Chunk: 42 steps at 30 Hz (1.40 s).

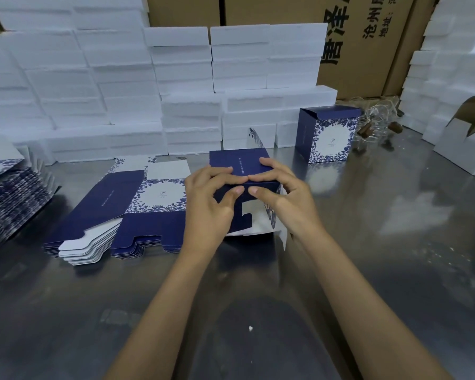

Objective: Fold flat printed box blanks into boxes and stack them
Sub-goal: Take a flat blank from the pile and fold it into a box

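A half-folded navy box with white floral print lies on its side in the middle of the steel table. My left hand and my right hand both grip its near top edge, fingers curled over the top panel, thumbs pressing a navy flap on the open end. White inner flaps show below the thumbs. To the left lies a stack of flat printed blanks. One finished box stands upright at the back right.
A second pile of flat blanks sits at the far left edge. White foam blocks are stacked along the back and at the right. Brown cartons stand behind them. A tangle of twine lies beside the finished box.
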### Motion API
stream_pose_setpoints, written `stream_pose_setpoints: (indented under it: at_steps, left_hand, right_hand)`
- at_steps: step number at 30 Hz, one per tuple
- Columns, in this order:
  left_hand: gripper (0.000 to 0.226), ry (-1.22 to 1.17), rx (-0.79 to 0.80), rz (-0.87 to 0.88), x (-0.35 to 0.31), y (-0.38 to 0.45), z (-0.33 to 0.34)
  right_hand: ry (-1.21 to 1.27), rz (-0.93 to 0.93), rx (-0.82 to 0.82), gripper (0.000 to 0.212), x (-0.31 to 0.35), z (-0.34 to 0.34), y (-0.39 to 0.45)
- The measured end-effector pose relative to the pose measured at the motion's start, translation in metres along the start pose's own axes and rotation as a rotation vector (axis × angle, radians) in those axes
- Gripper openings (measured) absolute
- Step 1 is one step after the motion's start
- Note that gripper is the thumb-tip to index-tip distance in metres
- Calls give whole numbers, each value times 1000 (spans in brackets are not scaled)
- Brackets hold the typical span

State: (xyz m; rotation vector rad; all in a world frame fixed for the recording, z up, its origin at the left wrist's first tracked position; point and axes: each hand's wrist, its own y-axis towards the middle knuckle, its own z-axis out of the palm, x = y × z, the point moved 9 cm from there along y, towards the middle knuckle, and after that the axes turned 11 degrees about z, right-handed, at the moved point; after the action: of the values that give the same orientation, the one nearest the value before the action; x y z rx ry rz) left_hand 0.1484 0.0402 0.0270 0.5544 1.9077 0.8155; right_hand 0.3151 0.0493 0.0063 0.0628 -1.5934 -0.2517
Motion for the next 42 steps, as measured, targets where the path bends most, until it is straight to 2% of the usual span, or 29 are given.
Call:
stream_pose_setpoints:
  at_steps: [3,7,12,15,18,20,23,25,27,29,31,35,38,40,42]
  left_hand:
    - [24,-35,76,-37,6,1,-1]
    - [25,-78,27,-54,2,0,-5]
    - [28,-142,141,-96,7,3,-4]
    - [21,-203,120,-109,7,2,-6]
    - [20,-8,120,77,-9,1,-3]
    - [16,144,185,209,-17,-2,5]
    - [62,255,364,219,-9,-8,21]
    - [78,302,410,243,-5,-9,25]
    - [68,312,371,268,-5,-10,25]
    - [54,335,293,290,-6,-10,22]
    - [46,368,245,303,-5,-11,22]
    - [46,387,207,326,-4,-12,26]
    - [62,222,149,269,1,-13,24]
    - [85,83,92,108,16,-14,18]
    - [104,3,101,-46,33,-16,15]
  right_hand:
    - [-31,14,64,24,1,-6,1]
    - [-44,-16,22,21,2,-7,0]
    - [6,10,108,30,0,-9,1]
    - [-26,-13,72,30,2,-13,3]
    - [-50,-25,65,30,3,-12,3]
    - [32,24,99,31,-1,-12,3]
    - [188,166,76,30,-15,-23,8]
    - [201,254,41,42,-26,-31,13]
    - [123,340,88,62,-38,-31,12]
    - [79,409,246,75,-47,-20,4]
    - [60,427,370,78,-51,-10,-3]
    - [8,399,375,70,-52,-8,-2]
    - [-69,376,277,79,-57,-10,4]
    - [-127,320,187,74,-55,-10,8]
    - [-179,268,137,68,-55,-8,9]
